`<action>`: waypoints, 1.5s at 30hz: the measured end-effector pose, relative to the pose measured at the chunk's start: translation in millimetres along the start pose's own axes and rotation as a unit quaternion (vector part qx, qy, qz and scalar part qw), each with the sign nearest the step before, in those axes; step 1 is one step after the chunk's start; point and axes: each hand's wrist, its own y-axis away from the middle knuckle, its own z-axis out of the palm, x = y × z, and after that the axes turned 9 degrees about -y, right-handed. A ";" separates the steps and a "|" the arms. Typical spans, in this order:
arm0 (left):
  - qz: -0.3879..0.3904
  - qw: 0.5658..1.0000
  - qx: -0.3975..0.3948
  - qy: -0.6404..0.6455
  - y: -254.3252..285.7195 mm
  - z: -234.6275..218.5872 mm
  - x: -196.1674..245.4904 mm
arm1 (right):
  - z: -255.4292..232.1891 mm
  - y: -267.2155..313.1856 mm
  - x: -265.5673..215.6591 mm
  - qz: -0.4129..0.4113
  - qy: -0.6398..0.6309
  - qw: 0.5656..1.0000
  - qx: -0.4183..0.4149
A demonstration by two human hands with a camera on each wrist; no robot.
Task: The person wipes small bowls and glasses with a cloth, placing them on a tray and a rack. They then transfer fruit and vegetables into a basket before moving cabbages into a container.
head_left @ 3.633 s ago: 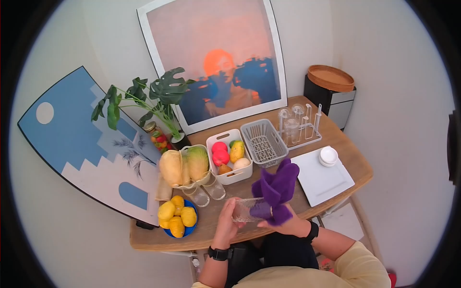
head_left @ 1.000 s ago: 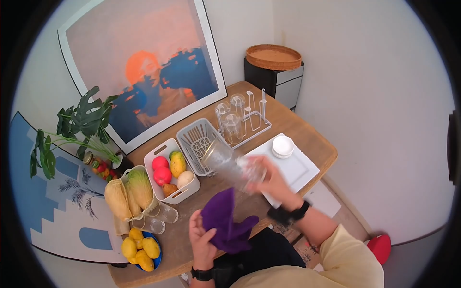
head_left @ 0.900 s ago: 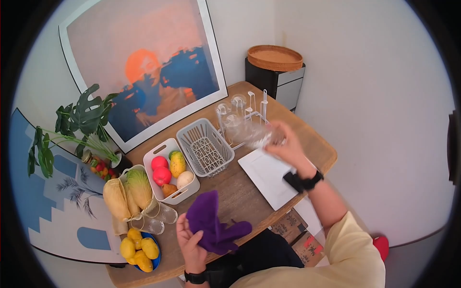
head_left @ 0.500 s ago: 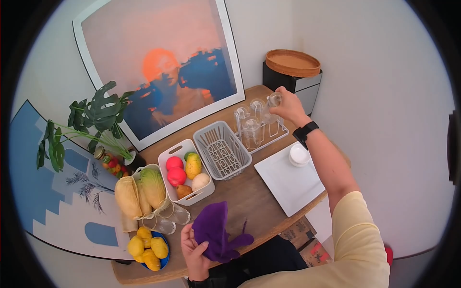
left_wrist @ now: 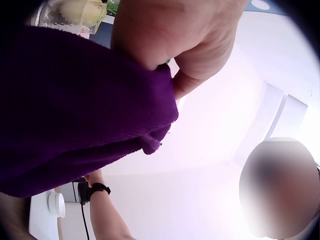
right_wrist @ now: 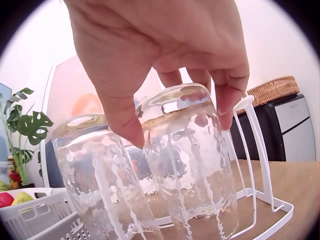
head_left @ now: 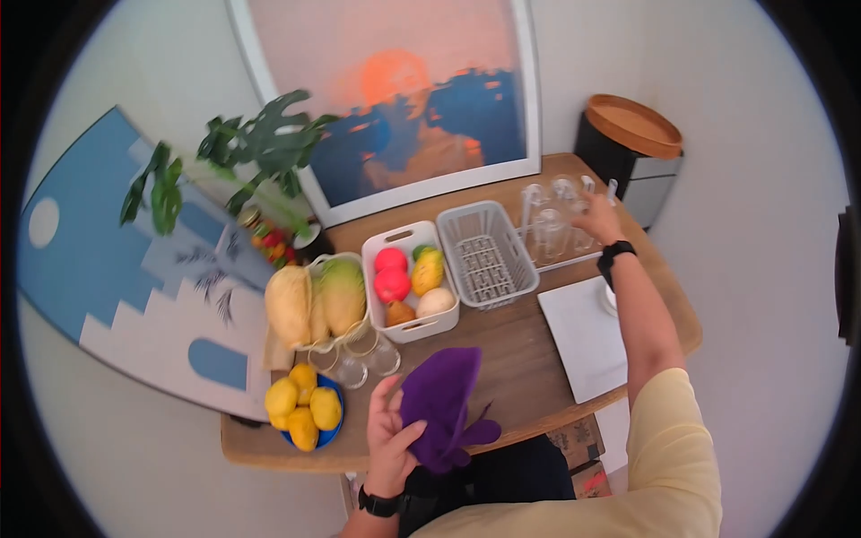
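In the head view, my left hand (head_left: 390, 441) holds a bunched purple cloth (head_left: 444, 399) above the front of the table, thumb on top. The left wrist view shows this cloth (left_wrist: 85, 110) hanging from the left hand (left_wrist: 185, 35). At the back right, my right hand (head_left: 599, 218) is over the white glass rack (head_left: 574, 263). Close up, the right hand (right_wrist: 165, 40) grips the base end of an upside-down clear glass (right_wrist: 192, 160), thumb on one side, fingers on the other. Another inverted glass (right_wrist: 102, 175) stands beside it, within the rack's wire frame (right_wrist: 286, 212).
Left of the rack are a grey basket (head_left: 491, 260) and a white bin (head_left: 411, 327) of produce. Two glasses (head_left: 384, 359) stand near a blue plate of lemons (head_left: 305, 408). A white square tray (head_left: 583, 345) lies at the right, partly under the right forearm.
Both hands were at a glass with the cloth earlier. The right hand has carried the glass to the rack and lowered it; the left hand keeps the cloth. The head view has shifted.
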 end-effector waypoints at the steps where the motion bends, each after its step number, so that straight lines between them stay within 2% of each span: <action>1: -0.012 1.000 -0.024 0.009 -1.0 1.5 0.5 | 0.4 0.5 2.1 -0.009 0.009 1.000 0.001; 2: -0.025 0.998 -0.049 0.017 -0.5 1.6 0.5 | 3.7 -1.3 7.4 -0.011 0.017 1.000 0.006; 4: -0.021 0.999 -0.041 0.023 -0.5 1.0 -4.9 | 10.0 -3.4 16.3 -0.022 0.020 1.000 0.004; 6: -0.025 0.998 -0.046 0.021 -1.3 3.2 -8.4 | 12.6 4.3 17.6 -0.104 0.014 0.986 0.130; 7: -0.024 0.999 -0.042 0.022 -2.1 4.0 -9.3 | 7.7 15.3 5.6 -0.107 0.013 0.986 0.126; 9: 0.000 0.999 -0.030 0.016 -5.9 6.1 -13.3 | -11.3 53.4 -44.4 -0.191 -0.044 0.934 0.297; 10: 0.028 0.999 -0.024 -0.003 -10.3 6.5 -17.0 | -9.0 78.1 -60.4 -0.176 -0.114 0.946 0.246; 11: 0.024 0.999 -0.027 0.006 -15.0 7.4 -20.2 | -4.6 108.6 -73.5 -0.156 -0.181 0.952 0.192; 12: 0.041 0.999 -0.021 -0.001 -20.0 8.2 -22.4 | 10.6 135.0 -79.1 -0.131 -0.367 0.920 0.048; 13: 0.055 0.998 -0.017 -0.012 -22.9 9.4 -23.4 | 13.0 172.0 -106.6 -0.038 -0.448 0.890 -0.077; 14: 0.063 0.997 -0.022 -0.023 -24.4 11.4 -23.7 | 21.9 198.3 -117.1 0.009 -0.462 0.869 -0.180; 15: 0.058 0.998 -0.031 -0.020 -25.6 13.3 -27.4 | 26.2 225.0 -136.5 -0.021 -0.534 0.811 -0.237; 17: 0.115 0.990 -0.027 -0.071 -26.2 13.0 -33.9 | 30.8 262.4 -167.8 0.039 -0.553 0.766 -0.325; 19: 0.120 0.988 -0.027 -0.091 -19.9 14.1 -36.2 | 55.8 284.5 -176.1 0.013 -0.530 0.797 -0.291; 20: 0.115 0.988 -0.027 -0.097 -16.4 11.0 -36.9 | 64.4 290.6 -180.3 0.041 -0.553 0.794 -0.248; 21: 0.113 0.988 -0.027 -0.104 -14.1 7.7 -35.9 | 67.5 296.2 -186.9 0.040 -0.555 0.793 -0.250; 23: 0.111 0.989 -0.009 -0.096 -9.5 3.4 -33.4 | 71.5 306.5 -197.2 0.145 -0.650 0.729 -0.158; 24: 0.106 0.991 0.006 -0.085 -8.1 1.7 -32.9 | 77.2 309.6 -188.6 0.150 -0.645 0.715 -0.225; 25: 0.108 0.990 0.009 -0.085 -7.0 0.0 -32.6 | 85.0 311.7 -181.0 0.149 -0.645 0.714 -0.228; 26: 0.114 0.988 0.017 -0.102 -5.6 -1.7 -32.9 | 92.7 313.7 -173.7 0.121 -0.629 0.733 -0.230; 27: 0.119 0.986 0.023 -0.119 -5.0 -3.3 -33.1 | 91.1 313.1 -173.9 0.093 -0.612 0.751 -0.230; 28: 0.120 0.985 0.023 -0.119 -6.1 -5.8 -33.7 | 85.3 309.7 -171.2 0.092 -0.612 0.751 -0.230; 30: 0.105 0.988 0.045 -0.106 -9.0 -10.1 -34.2 | 69.0 300.1 -170.4 0.229 -0.738 0.596 -0.217; 31: 0.104 0.988 0.042 -0.106 -9.3 -8.9 -33.9 | 65.1 299.5 -175.2 0.228 -0.739 0.596 -0.214; 33: 0.110 0.991 0.064 -0.048 -10.4 -0.8 -32.8 | 60.7 298.7 -183.7 0.259 -0.697 0.639 -0.196; 34: 0.111 0.991 0.062 -0.044 -12.0 3.4 -30.8 | 61.2 299.3 -184.8 0.257 -0.696 0.642 -0.194; 36: 0.110 0.992 0.039 -0.055 -12.6 9.7 -28.5 | 63.8 308.0 -182.8 0.233 -0.655 0.651 -0.304; 37: 0.111 0.992 0.040 -0.053 -14.0 9.2 -29.3 | 65.8 310.3 -178.9 0.233 -0.654 0.653 -0.304; 38: 0.111 0.991 0.047 -0.054 -16.4 6.8 -30.1 | 69.1 311.5 -174.2 0.141 -0.608 0.743 -0.242; 39: 0.110 0.991 0.054 -0.057 -18.4 4.4 -31.1 | 67.3 310.6 -175.2 0.046 -0.550 0.816 -0.174; 40: 0.111 0.991 0.054 -0.059 -20.2 2.3 -32.8 | 60.3 303.7 -172.7 -0.095 -0.424 0.898 -0.073; 41: 0.104 0.991 0.061 -0.051 -22.2 0.3 -34.7 | 51.4 298.8 -172.0 -0.095 -0.425 0.897 -0.072; 42: 0.096 0.992 0.069 -0.043 -23.4 -0.2 -35.9 | 36.0 294.1 -177.6 0.008 -0.549 0.824 -0.141; 43: 0.096 0.992 0.068 -0.044 -24.9 4.5 -34.4 | 25.0 287.1 -178.3 0.110 -0.654 0.720 -0.204; 44: 0.103 0.991 0.070 -0.057 -26.2 13.2 -32.3 | 16.4 277.7 -170.4 0.120 -0.755 0.594 -0.249; 45: 0.107 0.989 0.071 -0.070 -27.6 20.4 -31.5 | 20.0 278.0 -174.7 0.122 -0.755 0.594 -0.249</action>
